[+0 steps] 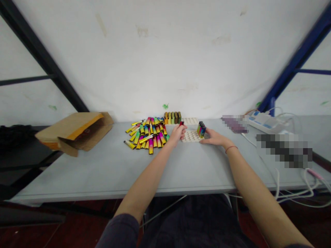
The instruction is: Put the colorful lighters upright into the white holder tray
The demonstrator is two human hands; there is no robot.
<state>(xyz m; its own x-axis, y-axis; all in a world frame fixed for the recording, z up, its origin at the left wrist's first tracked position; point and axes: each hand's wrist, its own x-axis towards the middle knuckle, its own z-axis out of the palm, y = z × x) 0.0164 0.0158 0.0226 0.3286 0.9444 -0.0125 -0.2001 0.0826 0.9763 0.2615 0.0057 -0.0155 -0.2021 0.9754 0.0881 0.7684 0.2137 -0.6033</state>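
My left hand (178, 135) is closed around a lighter with a red top (181, 123), most of it hidden by the fingers. It is over the left end of a white tray with rows of holes (190, 136). Several shiny lighters (201, 130) stand upright at the tray's right end. Right beside them is my right hand (214, 138), its thumb and fingers apart around that end of the tray; whether it presses on the tray or a lighter I cannot tell. Left of my left hand lies a loose pile of multicoloured metallic lighters (151, 134).
Behind stands a block of upright lighters (172, 118), next to a second holed tray (190, 121). An open cardboard box (74, 131) lies at the left. A phone (235, 124), a power strip (266, 122) and white cables (278, 182) occupy the right. A wall closes the back.
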